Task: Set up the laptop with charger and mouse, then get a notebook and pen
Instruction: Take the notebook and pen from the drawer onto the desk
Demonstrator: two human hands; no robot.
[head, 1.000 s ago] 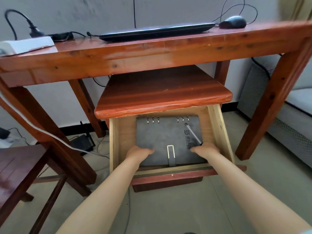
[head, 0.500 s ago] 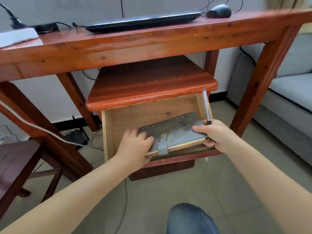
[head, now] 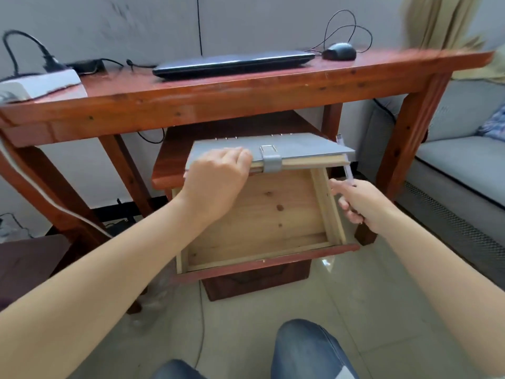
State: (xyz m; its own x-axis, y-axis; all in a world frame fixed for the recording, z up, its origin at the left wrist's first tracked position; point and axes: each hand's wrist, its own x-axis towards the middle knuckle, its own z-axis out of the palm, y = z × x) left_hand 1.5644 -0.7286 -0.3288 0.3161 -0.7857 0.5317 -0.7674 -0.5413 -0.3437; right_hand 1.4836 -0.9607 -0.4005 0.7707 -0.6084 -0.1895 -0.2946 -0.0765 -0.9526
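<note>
My left hand (head: 218,181) grips the left front edge of a grey ring-bound notebook (head: 300,147) with a strap clasp, holding it flat above the open wooden drawer (head: 259,214). My right hand (head: 358,203) holds a clear pen (head: 345,162) upright beside the drawer's right wall. On the red wooden desk (head: 218,99) lie the shut black laptop (head: 232,62), a black wired mouse (head: 340,51) to its right, and a black charger brick (head: 87,65) to its left, cabled to the laptop.
A white power strip (head: 41,83) sits on the desk's left end with a plug in it. A grey sofa (head: 459,165) stands to the right, a dark wooden chair (head: 30,266) at the left. My knee (head: 306,348) is below the drawer. Cables trail on the floor.
The notebook has been lifted out of the drawer and now hovers above it in my left hand. My right hand has let go of the notebook, keeping the pen. The drawer is left bare.
</note>
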